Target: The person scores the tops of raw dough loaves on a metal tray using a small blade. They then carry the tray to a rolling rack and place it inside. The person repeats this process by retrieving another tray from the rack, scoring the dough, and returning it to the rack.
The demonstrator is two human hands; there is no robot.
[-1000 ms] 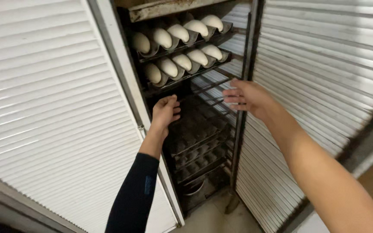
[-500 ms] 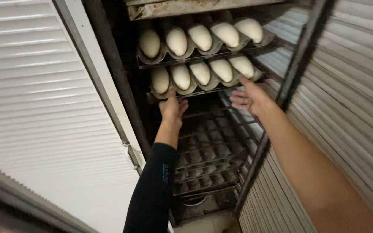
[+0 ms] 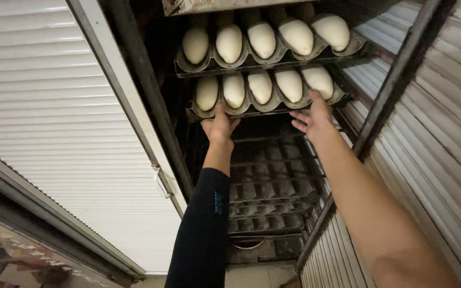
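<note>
- A person's two hands meet the front edge of the lower tray (image 3: pixel 265 109), a corrugated metal pan carrying five pale dough loaves (image 3: pixel 262 88), inside a tall dark rack cabinet (image 3: pixel 150 106)
- The left hand (image 3: pixel 219 125), on a black-sleeved arm, presses up under the tray's left front edge, fingers curled against the metal
- The right hand (image 3: pixel 310 116), bare-armed, touches the tray's right front corner with fingers spread; whether it has closed on the rim cannot be told
- The tray sits on its rails just below a second loaded tray (image 3: pixel 265 53); empty moulded trays (image 3: pixel 270 186) fill the rails beneath
- The step in hand appears to be taking hold of the lower tray at both corners
- Any move would call for an even, level grip, so the soft loaves do not slide or brush the tray above
</note>
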